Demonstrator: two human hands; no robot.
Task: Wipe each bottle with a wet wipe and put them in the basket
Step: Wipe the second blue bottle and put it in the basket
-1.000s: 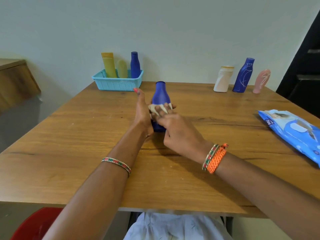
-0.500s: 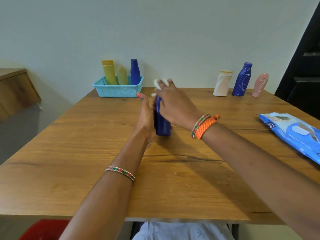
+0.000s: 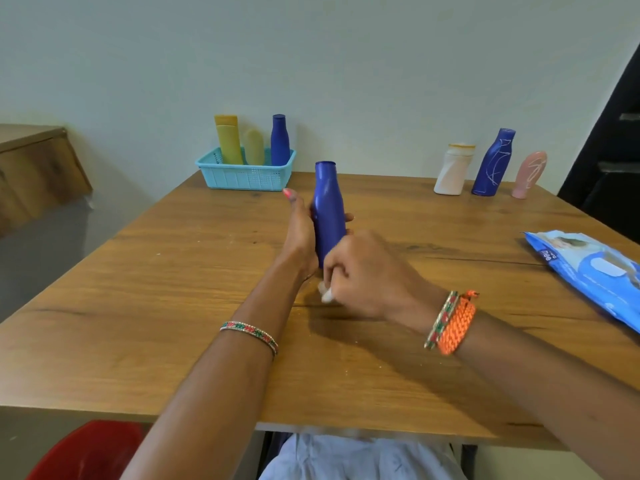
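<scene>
The left hand (image 3: 301, 233) is wrapped around the blue bottle (image 3: 328, 213), upright mid-table; the right hand (image 3: 363, 275) is closed on a white wipe (image 3: 326, 294) at its base, the basket (image 3: 242, 173) well behind

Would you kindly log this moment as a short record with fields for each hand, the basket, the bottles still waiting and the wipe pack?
left hand: grips the upright blue bottle on the table
right hand: presses a white wet wipe at that bottle's base
basket: holds a yellow tube, a pale yellow bottle, a blue bottle
waiting: white bottle, patterned blue bottle, pink bottle, far right
wipe pack: flat, right edge
</scene>
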